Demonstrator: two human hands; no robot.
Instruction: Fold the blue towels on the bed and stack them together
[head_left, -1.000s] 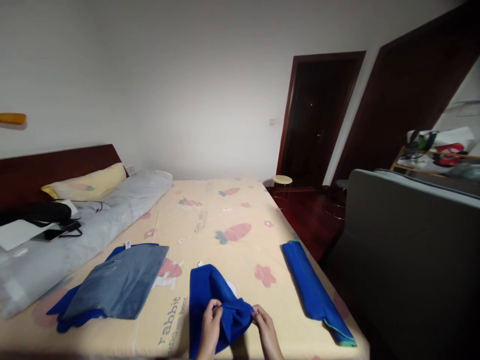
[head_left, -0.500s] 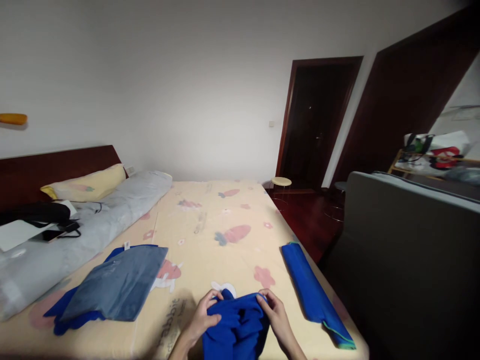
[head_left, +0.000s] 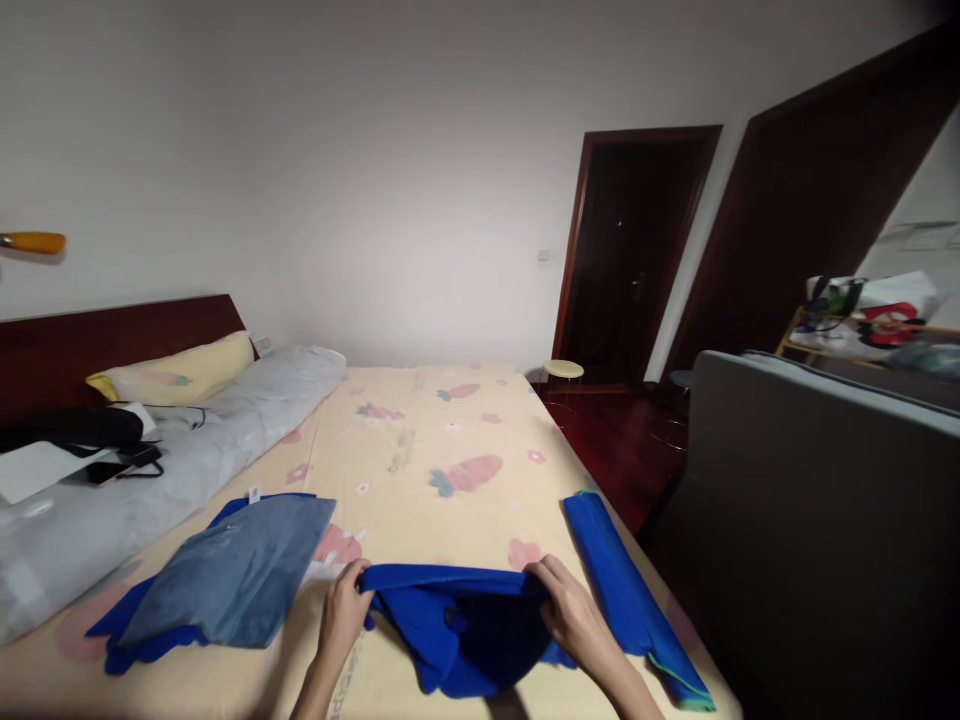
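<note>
A blue cloth (head_left: 427, 630) is stretched between my hands over the near part of the bed, its top edge taut and the rest hanging in loose folds. My left hand (head_left: 346, 598) grips the left end of that edge, fingers closed. At the other end, my right hand (head_left: 556, 600) is closed on the cloth. A folded blue-grey cloth (head_left: 232, 570) lies to the left on top of blue fabric (head_left: 124, 625). On the right, a long folded blue cloth (head_left: 619, 580) with a green edge lies along the bed's side.
The bed (head_left: 420, 510) has a patterned yellow sheet. A grey rolled quilt (head_left: 225, 450), a yellow pillow (head_left: 187, 370) and a phone (head_left: 105, 472) are at the left. A stool (head_left: 562, 370) stands beyond, and a dark panel (head_left: 810, 530) rises at the right.
My hands have moved apart, the left one further left and the right one slightly right. The bunched blue cloth is now spread wide between them.
</note>
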